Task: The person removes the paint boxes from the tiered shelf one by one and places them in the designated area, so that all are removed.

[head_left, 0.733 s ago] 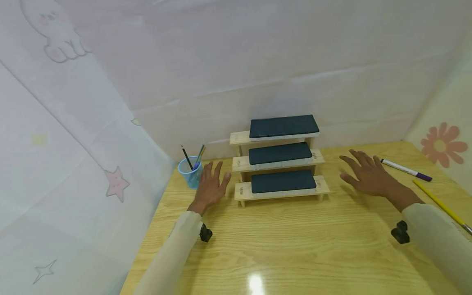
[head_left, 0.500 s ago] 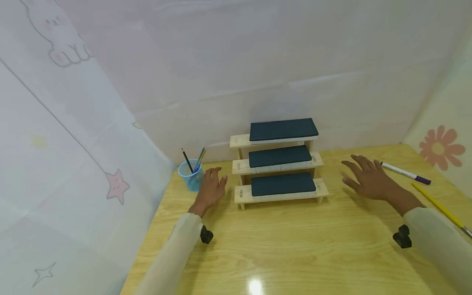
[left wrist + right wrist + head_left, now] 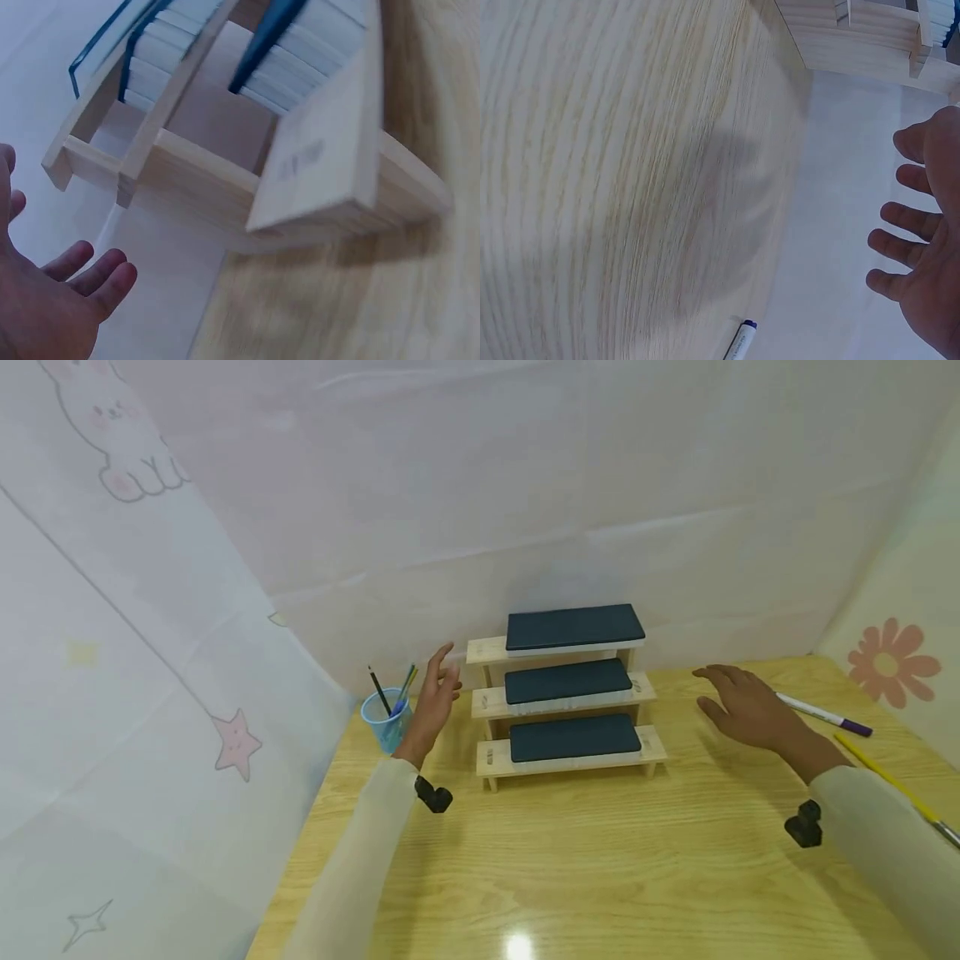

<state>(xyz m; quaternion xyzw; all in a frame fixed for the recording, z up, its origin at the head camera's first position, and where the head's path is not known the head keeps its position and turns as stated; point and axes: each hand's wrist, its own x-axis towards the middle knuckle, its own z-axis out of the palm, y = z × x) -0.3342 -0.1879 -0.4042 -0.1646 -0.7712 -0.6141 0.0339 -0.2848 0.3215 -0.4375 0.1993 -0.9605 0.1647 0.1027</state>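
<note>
A three-step wooden rack [image 3: 491, 762] stands at the back of the table. Each step bears a white case with a dark blue lid, on the top [image 3: 573, 628], middle [image 3: 567, 682] and bottom [image 3: 574, 737] levels. My left hand [image 3: 435, 702] hovers at the rack's left side, palm turned inward, holding nothing. In the left wrist view its fingers [image 3: 105, 281] spread apart from the rack's end. My right hand [image 3: 750, 708] is held over the table to the right of the rack, fingers relaxed, with nothing in it.
A blue mesh cup [image 3: 386, 727] with pencils or pens stands left of my left hand. A white marker [image 3: 813, 707] with a purple cap and a yellow paintbrush [image 3: 885, 774] lie on the right. A patterned cloth [image 3: 570, 502] hangs behind the table.
My left hand has risen and turned its palm toward the rack. The right hand shifts only slightly, its fingers drawing closer together. Rack and cases stay in place.
</note>
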